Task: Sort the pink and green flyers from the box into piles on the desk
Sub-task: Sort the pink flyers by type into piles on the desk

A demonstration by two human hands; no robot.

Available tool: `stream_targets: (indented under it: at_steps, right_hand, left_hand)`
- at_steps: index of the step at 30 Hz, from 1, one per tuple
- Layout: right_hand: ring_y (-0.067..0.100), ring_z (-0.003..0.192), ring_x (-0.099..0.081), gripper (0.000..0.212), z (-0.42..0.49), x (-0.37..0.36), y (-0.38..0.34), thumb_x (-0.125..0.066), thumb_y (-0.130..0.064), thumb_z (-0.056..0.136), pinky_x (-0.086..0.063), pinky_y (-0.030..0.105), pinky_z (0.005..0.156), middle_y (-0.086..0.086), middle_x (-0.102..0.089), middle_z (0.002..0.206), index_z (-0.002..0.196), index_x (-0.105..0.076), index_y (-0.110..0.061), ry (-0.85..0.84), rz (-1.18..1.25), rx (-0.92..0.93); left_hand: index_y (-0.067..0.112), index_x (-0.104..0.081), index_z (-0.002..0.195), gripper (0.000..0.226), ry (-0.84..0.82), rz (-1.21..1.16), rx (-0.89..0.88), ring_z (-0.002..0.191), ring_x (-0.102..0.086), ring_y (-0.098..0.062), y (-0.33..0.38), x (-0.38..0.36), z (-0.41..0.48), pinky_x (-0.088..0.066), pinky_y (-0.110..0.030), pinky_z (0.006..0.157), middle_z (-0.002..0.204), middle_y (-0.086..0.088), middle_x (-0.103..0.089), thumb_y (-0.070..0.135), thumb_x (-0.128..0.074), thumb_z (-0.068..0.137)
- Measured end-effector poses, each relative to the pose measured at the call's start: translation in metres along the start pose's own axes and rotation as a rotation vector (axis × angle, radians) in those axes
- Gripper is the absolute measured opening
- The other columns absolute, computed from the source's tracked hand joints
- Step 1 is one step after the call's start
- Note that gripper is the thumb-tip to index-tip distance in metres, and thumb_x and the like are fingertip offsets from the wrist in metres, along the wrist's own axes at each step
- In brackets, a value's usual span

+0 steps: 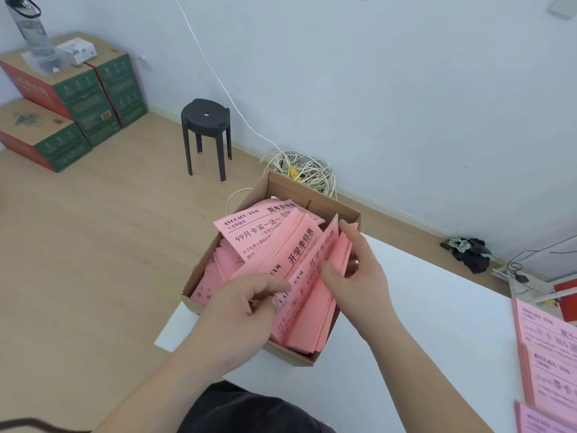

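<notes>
Pale wood floor [93,245], running to a light wall.
White desk [437,323], lower right, corner toward the floor.
Green-and-red cartons [78,98], stacked at far left by the wall.
Cardboard box [312,190], open-topped, set on the desk's left corner and overhanging the edge.
Pink flyers [256,235], inside the box, filling it: some flat, one sheet propped face-up with black print, a thick bundle stood on edge on the right side.
Piles [546,354] of pink sheets, overlapped along the desk's right edge, well apart from the box.
Black stool [206,117], on the floor beyond the box.
Right hand [362,276], in the box, thumb pushed into the upright bundle, fingers stretched behind it, clasping a wad of sheets.
Left hand [240,307], at the box's near side, fingers curled, thumb on top, pinching the bundle's near edges.
Coiled white cable [306,170], behind the box by the wall.
Clear water bottle [29,26], atop the cartons.
</notes>
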State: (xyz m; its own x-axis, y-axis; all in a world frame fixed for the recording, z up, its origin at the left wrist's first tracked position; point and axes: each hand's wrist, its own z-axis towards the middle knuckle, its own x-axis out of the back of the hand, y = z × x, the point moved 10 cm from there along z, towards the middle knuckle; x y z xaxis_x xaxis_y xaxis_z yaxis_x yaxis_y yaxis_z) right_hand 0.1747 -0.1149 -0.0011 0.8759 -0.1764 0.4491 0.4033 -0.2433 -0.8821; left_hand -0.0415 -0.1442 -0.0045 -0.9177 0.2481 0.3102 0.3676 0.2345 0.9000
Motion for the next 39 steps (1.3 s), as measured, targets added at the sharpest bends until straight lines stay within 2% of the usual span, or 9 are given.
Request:
stream_targets:
  at_steps: [5, 8, 11, 14, 18, 24, 30, 33, 39]
  right_hand:
    - [0.002, 0.077, -0.064, 0.060, -0.002, -0.001, -0.006, -0.074, -0.044, 0.091, -0.053, 0.017, 0.072, -0.011, -0.066, 0.097, 0.144, -0.045, -0.053, 0.025, 0.040, 0.015]
    - [0.005, 0.079, -0.068, 0.045, -0.004, -0.009, -0.009, -0.063, -0.048, 0.098, -0.055, 0.019, 0.074, -0.009, -0.069, 0.094, 0.136, -0.045, -0.062, -0.021, 0.098, 0.020]
    - [0.016, 0.087, -0.072, 0.031, -0.002, -0.009, 0.004, -0.056, -0.041, 0.103, -0.060, 0.044, 0.086, -0.008, -0.072, 0.097, 0.121, -0.050, -0.065, -0.011, 0.083, -0.025]
    - [0.005, 0.091, -0.069, 0.039, -0.006, 0.003, 0.010, -0.063, -0.034, 0.100, -0.060, 0.040, 0.088, -0.014, -0.070, 0.106, 0.137, -0.056, -0.040, 0.022, 0.067, -0.068]
    - [0.004, 0.108, -0.067, 0.058, -0.013, 0.031, 0.019, -0.076, -0.040, 0.091, -0.052, 0.024, 0.082, -0.014, -0.061, 0.126, 0.142, -0.050, -0.032, 0.077, 0.236, -0.201]
    - [0.033, 0.100, -0.073, 0.029, -0.023, 0.068, 0.020, -0.062, -0.014, 0.101, -0.058, 0.050, 0.090, 0.019, -0.075, 0.115, 0.128, -0.063, -0.006, -0.091, 0.706, -0.288]
    - [0.017, 0.084, -0.076, 0.016, -0.025, 0.156, 0.023, -0.057, -0.013, 0.103, -0.059, 0.042, 0.083, -0.005, -0.079, 0.089, 0.106, -0.065, -0.027, -0.043, -0.032, -0.113]
    - [0.006, 0.073, -0.070, 0.013, -0.026, 0.167, 0.032, -0.059, -0.023, 0.101, -0.055, 0.032, 0.072, -0.018, -0.074, 0.081, 0.098, -0.064, -0.035, -0.209, -0.395, -0.040]
    - [0.002, 0.073, -0.060, 0.007, -0.026, 0.183, 0.074, -0.071, -0.035, 0.091, -0.048, 0.027, 0.067, -0.022, -0.066, 0.076, 0.093, -0.066, -0.038, -0.299, -0.539, -0.080]
  left_hand:
    - [0.042, -0.062, 0.125, 0.032, -0.046, -0.227, 0.034, 0.102, -0.065, 0.011, 0.007, -0.007, -0.001, -0.049, -0.020, 0.095, 0.103, 0.024, -0.075, 0.042, -0.068, 0.094]
    - [0.044, -0.062, 0.122, 0.045, -0.135, -0.101, 0.026, 0.105, -0.066, 0.008, 0.011, -0.022, 0.004, -0.053, -0.025, 0.093, 0.108, 0.025, -0.073, 0.066, -0.068, 0.084]
    - [0.033, -0.068, 0.112, 0.018, -0.125, 0.201, -0.079, 0.093, -0.071, -0.007, 0.026, -0.027, 0.018, -0.059, -0.040, 0.084, 0.099, 0.015, -0.076, 0.035, -0.059, 0.097]
    - [0.023, -0.066, 0.108, 0.019, -0.023, 0.467, -0.167, 0.078, -0.064, -0.015, 0.042, -0.020, 0.026, -0.056, -0.040, 0.073, 0.089, 0.001, -0.071, 0.022, -0.051, 0.097]
    - [0.035, -0.068, 0.110, 0.023, 0.090, 0.237, -0.312, 0.068, -0.057, -0.005, 0.068, -0.009, 0.007, -0.048, -0.029, 0.065, 0.083, 0.012, -0.070, 0.020, -0.053, 0.101]
    - [0.035, -0.069, 0.100, 0.032, -0.046, -0.018, -0.232, 0.080, -0.069, -0.005, 0.084, -0.058, 0.000, -0.058, -0.033, 0.078, 0.098, 0.016, -0.077, 0.007, -0.054, 0.100]
    - [0.047, -0.037, 0.149, 0.074, 0.097, 0.014, -0.127, 0.128, -0.050, 0.001, 0.088, -0.089, 0.011, -0.043, -0.033, 0.110, 0.140, 0.028, -0.048, 0.028, -0.076, 0.090]
    - [0.049, -0.021, 0.156, 0.093, -0.078, 0.123, -0.197, 0.129, -0.043, 0.009, 0.100, -0.132, 0.018, -0.035, -0.023, 0.108, 0.145, 0.034, -0.044, 0.026, -0.079, 0.088]
    - [0.026, -0.073, 0.107, 0.025, -0.300, 0.116, -0.060, 0.095, -0.074, -0.019, 0.072, -0.211, 0.029, -0.061, -0.044, 0.089, 0.095, 0.004, -0.079, 0.006, -0.066, 0.094]
